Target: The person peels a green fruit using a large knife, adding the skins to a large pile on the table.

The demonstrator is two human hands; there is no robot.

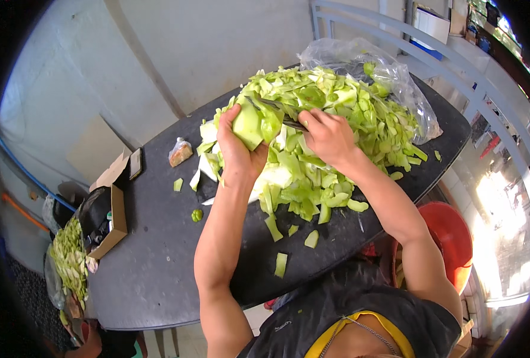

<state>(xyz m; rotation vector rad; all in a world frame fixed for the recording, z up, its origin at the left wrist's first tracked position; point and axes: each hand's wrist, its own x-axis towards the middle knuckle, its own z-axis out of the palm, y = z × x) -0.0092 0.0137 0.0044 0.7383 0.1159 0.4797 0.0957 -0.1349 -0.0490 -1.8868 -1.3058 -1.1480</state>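
A pale green fruit or vegetable, partly peeled (248, 123), is gripped in my left hand (242, 147). My right hand (330, 136) holds a dark, narrow tool (294, 123), perhaps a peeler or knife, whose far end lies against the green piece; its exact shape is partly hidden by my fingers and the peelings. Beneath and behind both hands spreads a large heap of green peelings (301, 179) on the dark table (157, 268). Several loose peel pieces lie near the table's front edge, one of them a strip (281, 265).
A clear plastic bag (408, 85) lies behind the heap. Left are a small wrapped item (180, 153), a phone-like object (135, 164) and an open cardboard box (118, 210). A red bucket (453, 237) stands below right, beyond it a metal railing (471, 89). Another person's arm (90, 342) shows lower left.
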